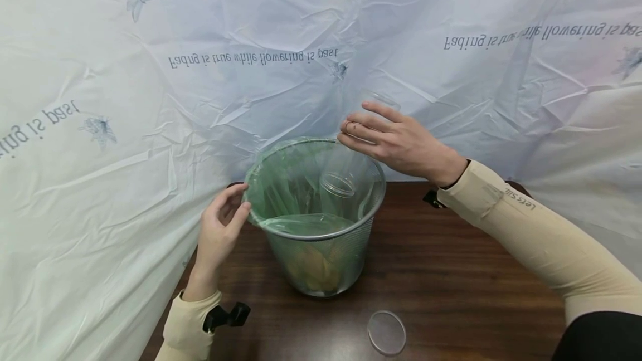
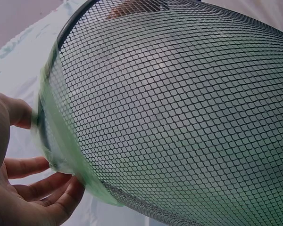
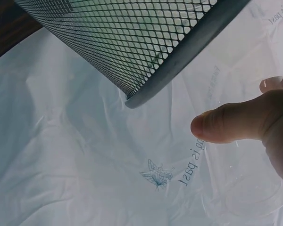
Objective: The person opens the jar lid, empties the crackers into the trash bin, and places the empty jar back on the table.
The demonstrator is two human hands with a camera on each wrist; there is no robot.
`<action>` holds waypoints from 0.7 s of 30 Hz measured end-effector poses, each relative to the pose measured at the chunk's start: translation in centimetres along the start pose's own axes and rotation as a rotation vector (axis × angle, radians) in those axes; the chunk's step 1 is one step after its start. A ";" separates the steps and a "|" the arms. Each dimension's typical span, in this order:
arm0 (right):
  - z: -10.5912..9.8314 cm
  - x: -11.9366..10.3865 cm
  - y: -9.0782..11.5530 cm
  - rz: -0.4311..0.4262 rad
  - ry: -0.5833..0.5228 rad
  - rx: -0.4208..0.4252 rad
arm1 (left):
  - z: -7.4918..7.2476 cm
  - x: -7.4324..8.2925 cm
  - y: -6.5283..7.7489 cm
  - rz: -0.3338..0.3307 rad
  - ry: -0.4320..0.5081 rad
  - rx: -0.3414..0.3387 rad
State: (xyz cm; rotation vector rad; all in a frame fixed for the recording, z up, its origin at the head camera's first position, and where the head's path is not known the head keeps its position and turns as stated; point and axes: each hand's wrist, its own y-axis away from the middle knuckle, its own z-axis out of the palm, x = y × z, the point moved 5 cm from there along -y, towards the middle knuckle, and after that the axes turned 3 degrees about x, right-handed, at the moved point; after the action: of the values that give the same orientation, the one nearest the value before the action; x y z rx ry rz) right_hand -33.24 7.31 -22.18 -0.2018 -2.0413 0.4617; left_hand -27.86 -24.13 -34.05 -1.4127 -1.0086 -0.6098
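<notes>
A mesh trash bin (image 1: pixel 368 233) stands upright on the table, its mouth partly lined with a thin green bag (image 1: pixel 271 199). At the bin's left rim, my left hand (image 1: pixel 220 227) grips the edge, with thumb and fingers either side of the bagged rim in the left wrist view. Over the right part of the mouth, my right hand (image 1: pixel 396 141) holds a clear plastic jar (image 1: pixel 338 184). The jar is tilted, its lower end inside the bin's mouth; its see-through wall is hard to make out. Something yellow-orange (image 1: pixel 316 269) shows through the mesh near the bottom.
A clear round lid (image 1: pixel 387 332) lies on the dark wooden table (image 1: pixel 451 272), in front of the bin and to its right. White printed sheeting (image 1: pixel 281 93) hangs behind the bin and along both sides.
</notes>
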 end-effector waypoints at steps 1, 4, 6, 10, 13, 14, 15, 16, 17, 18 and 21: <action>0.0 0.0 0.0 0.000 0.006 -0.002 | 0.0 0.0 0.0 -0.001 -0.002 0.000; 0.0 0.0 0.2 -0.002 0.014 -0.004 | 0.0 0.0 0.1 -0.002 -0.006 0.001; 0.0 -0.1 0.2 -0.002 0.011 -0.004 | 0.0 0.0 0.1 -0.005 -0.007 0.002; -0.1 -0.1 0.1 0.002 -0.018 0.002 | 0.0 0.1 0.2 -0.004 -0.003 0.008; -0.1 -0.1 0.1 0.003 -0.022 0.002 | 0.0 0.2 0.2 -0.002 -0.001 0.011; -0.2 -0.1 0.1 0.004 -0.017 0.001 | 0.0 0.2 0.2 -0.001 -0.001 0.012; -0.2 -0.1 0.1 0.006 -0.016 0.001 | 0.0 0.3 0.2 0.000 -0.001 0.012; -0.2 0.0 0.1 0.008 -0.012 0.000 | 0.0 0.3 0.2 0.000 -0.001 0.012; -0.2 0.0 0.1 0.010 -0.010 0.000 | 0.0 0.3 0.2 0.001 -0.002 0.012; -0.3 0.0 0.1 0.013 -0.012 0.000 | 0.0 0.4 0.2 0.002 -0.002 0.013; -0.2 0.1 0.3 0.030 -0.028 0.006 | 0.0 0.3 0.2 0.004 -0.004 0.011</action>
State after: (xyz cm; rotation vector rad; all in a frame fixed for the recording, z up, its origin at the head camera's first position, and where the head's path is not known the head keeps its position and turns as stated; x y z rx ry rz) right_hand -33.08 7.69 -22.17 -0.2230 -2.0664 0.4918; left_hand -27.55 -24.06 -33.85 -1.4069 -1.0113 -0.5982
